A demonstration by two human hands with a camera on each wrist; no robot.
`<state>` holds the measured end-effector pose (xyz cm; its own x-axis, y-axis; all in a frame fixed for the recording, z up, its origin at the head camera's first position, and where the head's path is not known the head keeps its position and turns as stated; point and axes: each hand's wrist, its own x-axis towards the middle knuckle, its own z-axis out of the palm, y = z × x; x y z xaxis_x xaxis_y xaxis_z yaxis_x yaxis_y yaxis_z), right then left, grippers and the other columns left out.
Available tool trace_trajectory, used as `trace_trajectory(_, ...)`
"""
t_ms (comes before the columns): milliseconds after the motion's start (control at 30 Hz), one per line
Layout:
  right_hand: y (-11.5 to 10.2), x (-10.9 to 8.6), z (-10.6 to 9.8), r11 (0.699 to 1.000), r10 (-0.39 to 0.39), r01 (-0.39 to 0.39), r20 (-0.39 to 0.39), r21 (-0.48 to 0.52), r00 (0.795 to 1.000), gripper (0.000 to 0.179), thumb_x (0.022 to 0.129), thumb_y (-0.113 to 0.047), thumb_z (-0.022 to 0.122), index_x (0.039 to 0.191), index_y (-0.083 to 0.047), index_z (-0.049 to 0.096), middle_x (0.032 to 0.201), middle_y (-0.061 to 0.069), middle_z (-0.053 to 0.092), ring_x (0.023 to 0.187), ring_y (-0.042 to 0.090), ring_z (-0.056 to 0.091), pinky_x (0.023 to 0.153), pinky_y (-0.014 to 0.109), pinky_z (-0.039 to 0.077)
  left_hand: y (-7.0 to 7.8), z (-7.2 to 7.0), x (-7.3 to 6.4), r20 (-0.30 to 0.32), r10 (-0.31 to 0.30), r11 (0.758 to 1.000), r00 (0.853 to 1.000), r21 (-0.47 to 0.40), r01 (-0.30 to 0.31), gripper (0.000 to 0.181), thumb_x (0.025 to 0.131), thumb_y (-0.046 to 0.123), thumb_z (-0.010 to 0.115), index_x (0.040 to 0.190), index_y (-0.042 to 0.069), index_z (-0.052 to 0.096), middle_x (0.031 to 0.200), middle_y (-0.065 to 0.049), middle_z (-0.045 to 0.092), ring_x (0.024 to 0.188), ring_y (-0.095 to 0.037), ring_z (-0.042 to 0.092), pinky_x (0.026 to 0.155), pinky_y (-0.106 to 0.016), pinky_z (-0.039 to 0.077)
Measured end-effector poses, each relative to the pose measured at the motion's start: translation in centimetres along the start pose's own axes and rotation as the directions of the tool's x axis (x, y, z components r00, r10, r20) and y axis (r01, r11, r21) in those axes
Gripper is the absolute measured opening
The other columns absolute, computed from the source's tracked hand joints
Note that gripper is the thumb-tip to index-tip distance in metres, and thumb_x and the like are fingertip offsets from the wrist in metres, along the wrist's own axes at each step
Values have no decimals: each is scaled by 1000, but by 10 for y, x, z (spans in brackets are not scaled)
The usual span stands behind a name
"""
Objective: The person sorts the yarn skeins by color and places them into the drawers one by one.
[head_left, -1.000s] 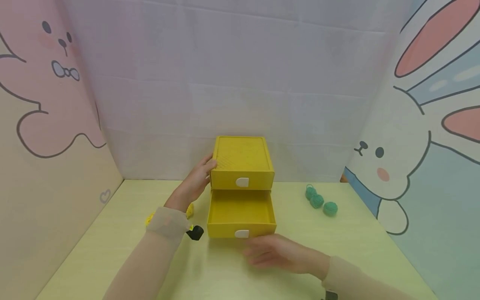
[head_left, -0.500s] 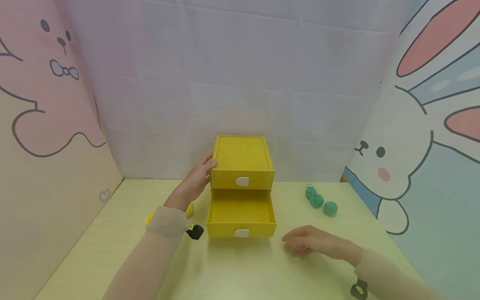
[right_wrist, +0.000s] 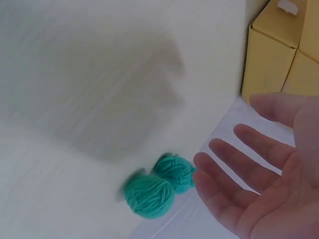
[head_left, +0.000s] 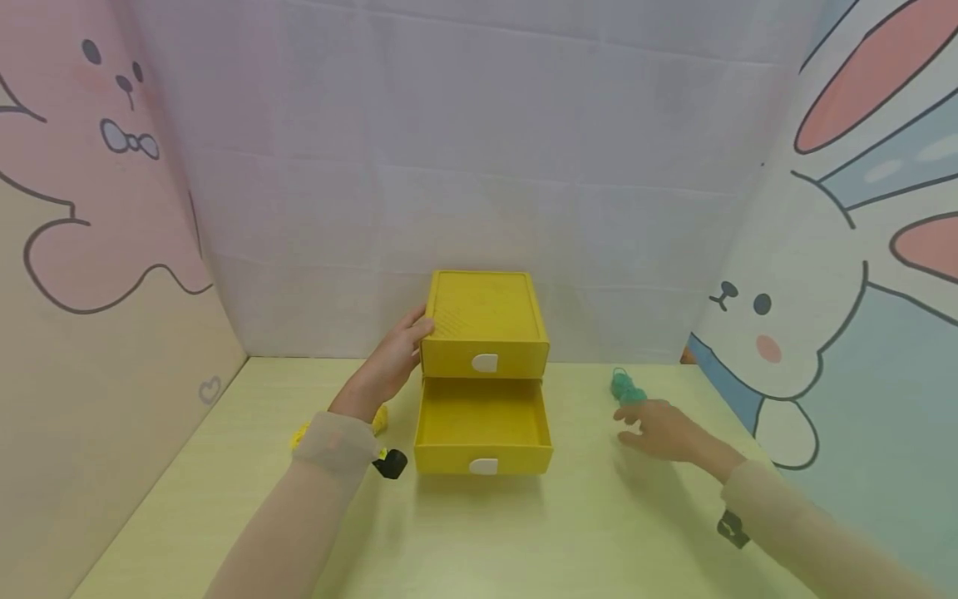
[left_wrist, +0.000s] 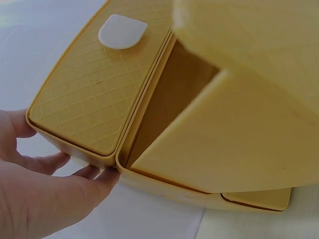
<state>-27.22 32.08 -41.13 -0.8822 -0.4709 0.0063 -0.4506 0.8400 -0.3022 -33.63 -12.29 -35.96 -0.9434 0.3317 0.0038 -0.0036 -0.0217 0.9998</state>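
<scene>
A yellow two-drawer box [head_left: 486, 308] stands at the back of the table. Its lower drawer [head_left: 482, 416] is pulled out and has nothing inside; the upper one [head_left: 449, 361] is closed. My left hand [head_left: 389, 362] rests against the box's left side, thumb near the top edge; in the left wrist view its fingertips [left_wrist: 107, 179] touch the side wall. My right hand [head_left: 662, 430] hovers over green yarn balls [head_left: 627, 389] with fingers spread and holds nothing. In the right wrist view a yarn ball [right_wrist: 149, 195] lies close to the fingers, and part of the group is hidden from the head.
Yellow pieces [head_left: 380, 418] show on the table [head_left: 486, 541] around my left wrist, mostly hidden by the sleeve. A white cloth wall [head_left: 479, 166] rises close behind the box. Printed panels with a bear and a rabbit [head_left: 786, 333] flank the table.
My right hand has moved from the lower drawer's front, right and then back, to above the green yarn balls. The left hand and the drawer box stay as they were.
</scene>
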Motion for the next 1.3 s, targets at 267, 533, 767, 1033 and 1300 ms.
trace_trajectory(267, 32, 28, -2, 993, 72, -83, -128, -82, 989, 49, 93, -13, 78, 133, 12, 62, 119, 33, 68, 110, 53, 65, 95, 66, 55, -3, -1, 2, -4, 8, 1000, 1000, -3, -8, 65, 116, 33, 40, 173, 22, 9, 179, -3, 6, 165, -31, 9, 134, -53, 11)
trace_trajectory(533, 44, 48, 1, 967, 243, -253, -159, -44, 957, 67, 96, -24, 73, 143, 19, 50, 135, 43, 57, 125, 62, 54, 104, 70, 48, -6, -1, 2, 3, 14, 1000, 1000, -2, -14, 64, 116, 33, 40, 173, 23, 11, 179, -2, 8, 165, -31, 10, 133, -54, 10)
trace_trajectory(767, 47, 57, 4, 930, 363, -367, -136, -8, 922, 72, 96, -29, 66, 143, 22, 46, 137, 45, 55, 124, 61, 55, 101, 69, 51, -5, 0, 2, 2, 17, 1000, 1000, -6, -17, 65, 116, 33, 40, 173, 22, 10, 179, -3, 7, 165, -31, 9, 133, -54, 10)
trace_trajectory(1033, 50, 61, 13, 866, 499, -495, -59, 67, 865, 69, 95, -33, 58, 144, 15, 46, 134, 41, 58, 116, 55, 61, 98, 67, 53, -6, 0, 2, 10, 31, 999, 999, -12, -31, 65, 116, 33, 42, 173, 21, 11, 179, -4, 8, 164, -32, 10, 133, -55, 12)
trace_trajectory(1300, 47, 64, 22, 905, 422, -414, -87, 95, 902, 60, 94, -18, 65, 143, 13, 50, 134, 40, 60, 121, 60, 60, 103, 70, 50, -7, 0, 3, 9, 32, 999, 999, -3, -32, 65, 116, 33, 41, 173, 20, 11, 179, -4, 7, 165, -33, 10, 133, -55, 12)
